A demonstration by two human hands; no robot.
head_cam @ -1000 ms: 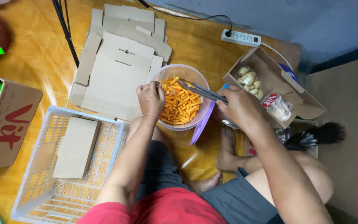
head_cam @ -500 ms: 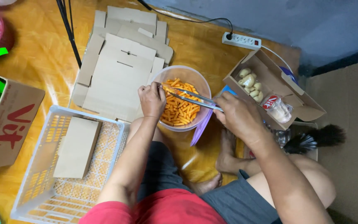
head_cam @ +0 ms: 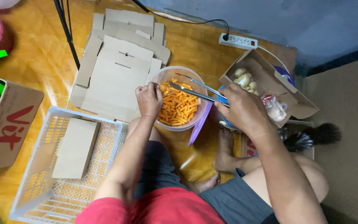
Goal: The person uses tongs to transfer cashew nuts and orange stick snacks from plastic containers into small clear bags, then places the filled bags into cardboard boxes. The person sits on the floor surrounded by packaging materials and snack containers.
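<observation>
Gripping metal tongs [head_cam: 195, 88], right hand [head_cam: 242, 108] closed, tips apart over orange sticks in clear bowl [head_cam: 178, 74]. Left hand [head_cam: 148, 98] pinching bowl's near-left rim. Left of bowl: flattened cardboard [head_cam: 117, 70], white basket [head_cam: 42, 174]. Right of bowl: open carton [head_cam: 270, 85], purple lid [head_cam: 199, 127].

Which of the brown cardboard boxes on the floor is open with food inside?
The open brown cardboard box right of the clear plastic bowl of orange snack sticks: pale round pieces lie inside. The folded box in the white plastic basket is shut; the others are flattened.
</observation>
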